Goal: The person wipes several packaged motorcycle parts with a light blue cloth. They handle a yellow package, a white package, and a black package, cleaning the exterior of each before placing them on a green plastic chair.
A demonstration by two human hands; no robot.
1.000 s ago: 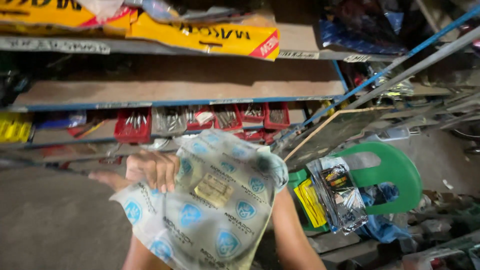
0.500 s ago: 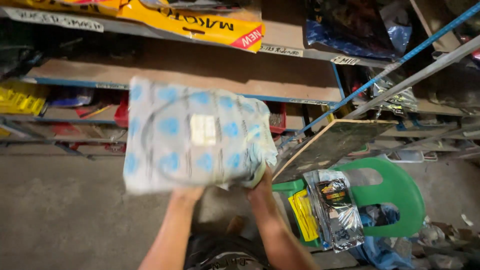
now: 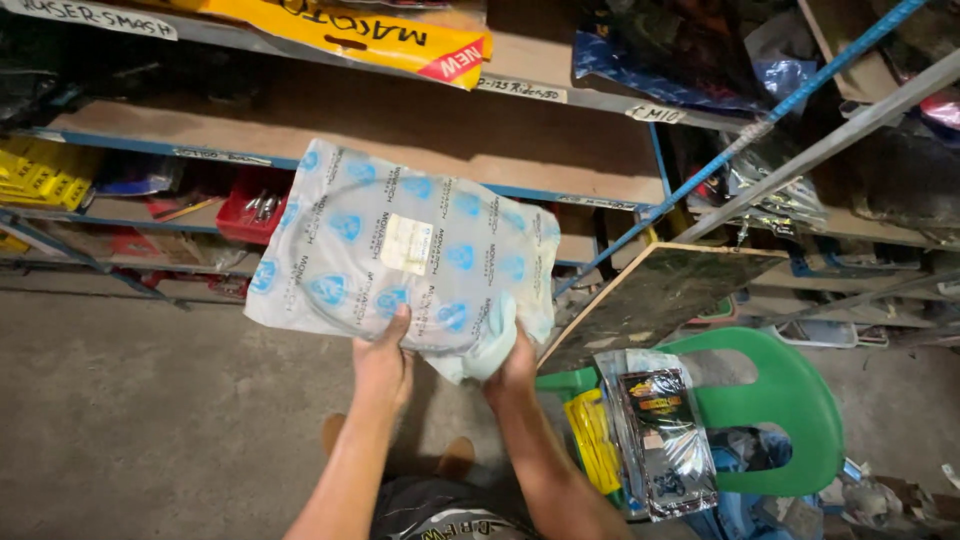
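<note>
Holding item: flat clear plastic packet printed with pale blue round marks (image 3: 400,250), a thin coiled cable dimly visible inside. Left hand (image 3: 383,362) closed on the lower edge, thumb on top. Right hand (image 3: 515,362) closed on the bunched lower right corner. Packet lies at 12 o'clock from both hands, fanning up and away; long axis runs from 9 to 3 o'clock, tilted down rightward. Left hand sits nearer its middle. At 3 o'clock: green plastic chair (image 3: 790,400) bearing bagged parts. Beyond, at 12 o'clock: blue-edged metal shelving (image 3: 420,130).

White bag (image 3: 400,255) w/ blue dots
</note>
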